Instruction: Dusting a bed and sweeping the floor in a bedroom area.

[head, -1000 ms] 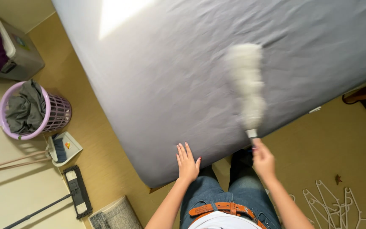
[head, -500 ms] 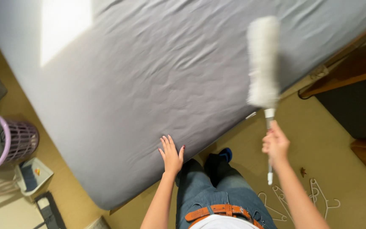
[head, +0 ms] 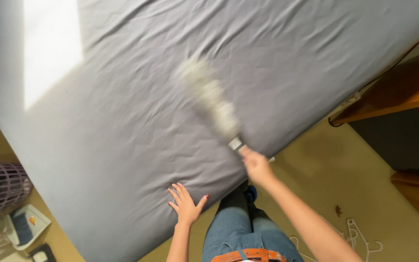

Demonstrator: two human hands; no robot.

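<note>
Right now the right hand (head: 257,165) has its grip wrapped around a fluffy duster (head: 210,97) lying blurred over the grey mattress (head: 122,126); the left hand (head: 186,204), fingers spread, presses flat on the mattress edge.

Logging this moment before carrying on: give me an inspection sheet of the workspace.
Surface: mattress under a wrinkled grey sheet, a sunlit patch at upper left.
Job's things: pale duster, blurred, over the sheet.
Clutter: purple laundry basket, white hangers on the floor.
Grips: right hand shut on the duster's handle; left hand flat, fingers spread, at the mattress edge.
Cables: nothing seen.
Surroundings: tan floor, wooden furniture at right.
</note>
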